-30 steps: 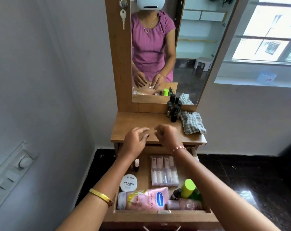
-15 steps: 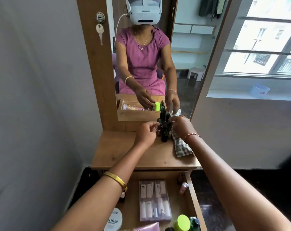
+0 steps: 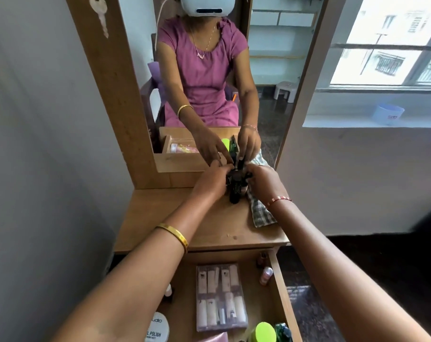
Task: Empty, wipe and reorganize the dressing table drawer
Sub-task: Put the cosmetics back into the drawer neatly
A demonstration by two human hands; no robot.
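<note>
Wood surface: dressing table top (image 3: 185,218), light brown, with a mirror (image 3: 209,82) standing at its back edge.
Dark bottles: a small cluster of dark bottles (image 3: 235,191) stands upright at the back of the top, just in front of the mirror.
Left hand: left hand (image 3: 210,180) reaches to the cluster from the left, fingers curled against the bottles; grip looks closed on them, though the fingertips are partly hidden.
Right hand: right hand (image 3: 264,180) meets the same cluster from the right, fingers curled round the bottles; exactly how many bottles each hand has hold of cannot be told.
Cloth: checked cloth (image 3: 260,213) lies crumpled on the top, just right of the bottles and partly under the right wrist.
Drawer: drawer (image 3: 282,299) is pulled open below the top, items inside.
Drawer contents, centre: clear flat pack of small tubes (image 3: 220,297) lies flat.
Drawer contents, right rear: small pink bottle (image 3: 266,275) lies against the right wall.
Drawer contents, front: round white nail polish remover tub (image 3: 157,329) at left; lime-green cap (image 3: 264,332) at right, cut by the frame edge.
Wrists: gold bangle (image 3: 175,233) on the left wrist; red thread band (image 3: 278,200) on the right.
Frame: key (image 3: 99,11) hangs on the mirror's wooden side panel.
</note>
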